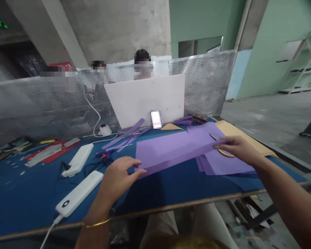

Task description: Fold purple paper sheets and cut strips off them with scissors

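Observation:
A purple paper sheet (173, 148) is held up a little above the blue tabletop (186, 183). My left hand (118, 178) pinches its near left corner between thumb and fingers. My right hand (237, 148) grips the sheet's right edge; a pair of scissors with a yellow handle (224, 152) shows at the same fingers, its blades pointing left over the paper. More purple sheets (223, 164) lie flat beneath the held one.
A white power bank (79, 193) with cable lies at near left, a white power strip (77, 159) behind it. Purple strips (126, 136), a phone (156, 119) and a white board (147, 98) stand further back. Brown card (238, 133) lies right. People sit behind a mesh screen (204, 79).

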Action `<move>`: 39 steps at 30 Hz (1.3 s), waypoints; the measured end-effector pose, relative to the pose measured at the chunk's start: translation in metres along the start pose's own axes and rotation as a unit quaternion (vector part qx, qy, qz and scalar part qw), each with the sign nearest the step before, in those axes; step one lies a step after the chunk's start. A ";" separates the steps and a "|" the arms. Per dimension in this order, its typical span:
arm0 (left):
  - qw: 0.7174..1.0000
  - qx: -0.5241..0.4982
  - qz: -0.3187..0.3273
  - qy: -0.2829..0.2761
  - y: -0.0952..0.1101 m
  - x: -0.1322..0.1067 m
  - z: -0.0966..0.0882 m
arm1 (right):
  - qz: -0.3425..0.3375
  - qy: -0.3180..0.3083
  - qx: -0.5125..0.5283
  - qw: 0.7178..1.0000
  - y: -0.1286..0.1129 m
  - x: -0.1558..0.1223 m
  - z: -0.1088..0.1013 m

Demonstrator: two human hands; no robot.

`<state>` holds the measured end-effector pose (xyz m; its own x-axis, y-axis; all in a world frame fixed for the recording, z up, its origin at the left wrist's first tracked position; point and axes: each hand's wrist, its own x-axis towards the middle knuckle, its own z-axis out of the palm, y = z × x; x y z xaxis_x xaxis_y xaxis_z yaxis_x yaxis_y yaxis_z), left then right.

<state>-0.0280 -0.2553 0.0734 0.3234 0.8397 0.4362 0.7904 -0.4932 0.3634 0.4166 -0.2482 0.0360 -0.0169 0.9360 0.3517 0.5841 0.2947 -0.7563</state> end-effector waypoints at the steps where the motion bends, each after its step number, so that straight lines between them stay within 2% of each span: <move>1: 1.000 -0.001 0.007 0.009 0.007 0.006 0.000 | -0.005 0.020 0.022 1.000 -0.013 0.010 0.000; 4: 0.999 -0.043 0.018 0.003 0.028 0.023 0.005 | -0.020 0.038 0.097 0.994 -0.049 0.036 0.008; 7: 0.996 -0.089 0.007 -0.021 0.046 0.041 0.012 | -0.025 0.025 0.157 0.987 -0.076 0.054 0.020; 10: 0.993 -0.111 0.004 -0.043 0.058 0.055 0.019 | -0.042 0.019 0.177 0.983 -0.093 0.067 0.030; 13: 0.984 -0.148 0.023 -0.094 0.059 0.063 0.027 | -0.060 0.013 0.178 0.982 -0.101 0.074 0.035; 15: 0.974 -0.194 0.019 -0.112 0.055 0.068 0.032 | -0.070 0.064 0.162 0.982 -0.098 0.075 0.038; 17: 0.958 -0.268 -0.019 -0.101 0.052 0.074 0.034 | -0.061 0.176 0.130 0.974 -0.088 0.071 0.045; 19: 0.922 -0.371 -0.087 -0.062 0.051 0.081 0.032 | -0.032 0.273 0.103 0.956 -0.071 0.063 0.059; 20: 0.896 -0.427 -0.119 -0.029 0.052 0.086 0.030 | -0.020 0.279 0.100 0.955 -0.062 0.057 0.069; 21: 0.864 -0.481 -0.144 0.014 0.053 0.090 0.026 | -0.009 0.270 0.097 0.958 -0.052 0.050 0.082; 23: 0.796 -0.566 -0.165 0.137 0.055 0.097 0.018 | 0.001 0.224 0.088 0.971 -0.033 0.034 0.111; 25: 0.724 -0.609 -0.170 0.274 0.053 0.099 0.012 | 0.000 0.178 0.070 0.982 -0.017 0.020 0.137; 27: 0.652 -0.627 -0.203 0.374 0.044 0.094 0.013 | -0.002 0.149 0.034 0.988 -0.003 0.008 0.150; 29: 0.589 -0.645 -0.266 0.409 0.031 0.081 0.021 | 0.005 0.139 -0.022 0.990 0.011 -0.001 0.144; 31: 0.544 -0.663 -0.324 0.399 0.018 0.063 0.035 | 0.025 0.147 -0.095 0.984 0.028 -0.006 0.121; 32: 0.532 -0.672 -0.341 0.387 0.013 0.053 0.042 | 0.038 0.159 -0.138 0.977 0.036 -0.007 0.105; 36: 0.518 -0.692 -0.349 0.362 0.003 0.028 0.065 | 0.107 0.189 -0.303 0.928 0.074 -0.014 0.041; 39: 0.512 -0.704 -0.326 0.369 0.002 0.031 0.072 | 0.146 0.174 -0.393 0.891 0.096 -0.023 0.015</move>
<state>0.0208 -0.2135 0.0288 -0.4664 0.8716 -0.1509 -0.7203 -0.2751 0.6368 0.4608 -0.2388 -0.0531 0.4025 0.7936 0.4563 0.9122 -0.3058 -0.2728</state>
